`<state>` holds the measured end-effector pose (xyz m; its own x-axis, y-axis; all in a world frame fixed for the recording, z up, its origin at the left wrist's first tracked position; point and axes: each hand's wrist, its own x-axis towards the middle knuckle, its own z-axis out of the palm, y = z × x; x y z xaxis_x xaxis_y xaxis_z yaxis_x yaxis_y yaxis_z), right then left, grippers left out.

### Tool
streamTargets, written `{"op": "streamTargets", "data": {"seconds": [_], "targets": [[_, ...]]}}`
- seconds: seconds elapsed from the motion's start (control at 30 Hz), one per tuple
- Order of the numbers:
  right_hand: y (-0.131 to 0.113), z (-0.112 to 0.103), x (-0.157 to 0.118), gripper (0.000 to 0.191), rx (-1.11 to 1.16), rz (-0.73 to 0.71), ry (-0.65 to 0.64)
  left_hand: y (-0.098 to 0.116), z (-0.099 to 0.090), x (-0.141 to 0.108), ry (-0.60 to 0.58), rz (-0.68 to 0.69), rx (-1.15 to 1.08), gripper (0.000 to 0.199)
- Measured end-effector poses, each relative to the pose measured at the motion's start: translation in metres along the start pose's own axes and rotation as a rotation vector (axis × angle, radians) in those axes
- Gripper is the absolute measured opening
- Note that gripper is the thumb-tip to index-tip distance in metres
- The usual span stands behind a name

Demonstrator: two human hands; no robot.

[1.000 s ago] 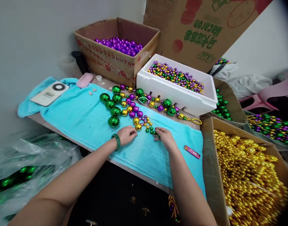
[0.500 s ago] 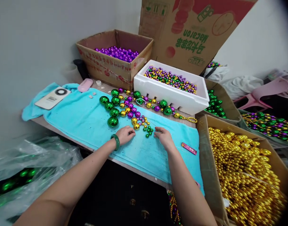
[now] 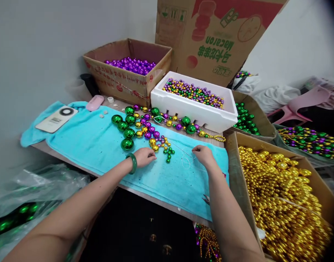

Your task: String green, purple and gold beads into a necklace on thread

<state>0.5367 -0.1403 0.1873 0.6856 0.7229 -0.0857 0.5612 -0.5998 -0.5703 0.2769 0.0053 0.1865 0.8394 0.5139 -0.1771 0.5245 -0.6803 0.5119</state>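
My left hand (image 3: 145, 157), with a green bangle (image 3: 133, 163) on its wrist, rests on the blue towel (image 3: 153, 182), fingers closed; what they hold, if anything, is too small to make out. Just beyond it lie large green balls (image 3: 127, 144), gold and purple balls (image 3: 148, 135) and small green beads (image 3: 169, 154). My right hand (image 3: 203, 154) is pinched at the end of a thin clear thread (image 3: 185, 161), which loops over the towel between my hands. Below my right hand, a metal tool (image 3: 206, 199) is partly hidden by the forearm.
Behind the towel stand a box of purple balls (image 3: 134, 86) and a white foam box (image 3: 191, 109). A beaded strand (image 3: 178, 126) lies before them. A carton of gold beads (image 3: 287, 196) borders the right side. A phone (image 3: 57, 119) and pink dish (image 3: 95, 103) lie left.
My right hand has moved right, away from the small green beads, and looped thread now shows beside it. The metal tool has come into sight. The view has shifted slightly.
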Motion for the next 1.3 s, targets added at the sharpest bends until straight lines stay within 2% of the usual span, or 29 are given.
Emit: {"op": "streamTargets", "data": {"seconds": [0.17,0.33,0.47,0.57,0.63,0.73,0.8,0.87,0.93,1.03,1.17,1.3], "targets": [[-0.003,0.017,-0.003,0.009,-0.065,0.018,-0.072,0.023,-0.007,0.008,0.028,0.065,0.069,0.021],[0.000,0.003,-0.019,0.011,-0.049,0.003,-0.034,0.044,-0.005,0.019,0.103,0.085,-0.026,0.022],[-0.004,-0.010,-0.047,0.012,0.034,-0.045,-0.028,0.069,0.014,0.019,0.209,0.029,-0.396,0.023],[-0.013,-0.005,-0.074,0.014,0.141,-0.118,-0.060,0.091,0.035,0.014,0.224,-0.044,-0.767,0.038],[-0.018,0.001,-0.089,0.015,0.226,-0.152,-0.071,0.101,0.046,0.010,0.209,-0.073,-0.920,0.034],[-0.021,0.002,-0.104,0.014,0.331,-0.159,0.016,0.104,0.048,0.006,0.235,-0.034,-0.948,0.022],[-0.022,-0.002,-0.108,0.019,0.434,-0.092,0.142,0.101,0.042,0.004,0.268,0.032,-0.892,0.019],[-0.024,-0.007,-0.110,0.024,0.622,0.012,0.182,0.099,0.031,0.002,0.276,0.065,-0.865,0.018],[-0.028,-0.009,-0.110,0.027,0.845,0.070,0.078,0.098,0.021,0.000,0.244,0.067,-0.880,0.018],[-0.038,-0.004,-0.108,0.031,1.062,0.046,-0.122,0.099,0.010,-0.003,0.218,0.089,-0.888,0.019],[-0.047,0.004,-0.106,0.034,1.144,0.030,-0.258,0.101,0.005,-0.006,0.217,0.147,-0.841,0.020],[-0.047,0.006,-0.103,0.032,1.178,0.065,-0.320,0.098,0.003,-0.005,0.226,0.166,-0.867,0.021]]}}
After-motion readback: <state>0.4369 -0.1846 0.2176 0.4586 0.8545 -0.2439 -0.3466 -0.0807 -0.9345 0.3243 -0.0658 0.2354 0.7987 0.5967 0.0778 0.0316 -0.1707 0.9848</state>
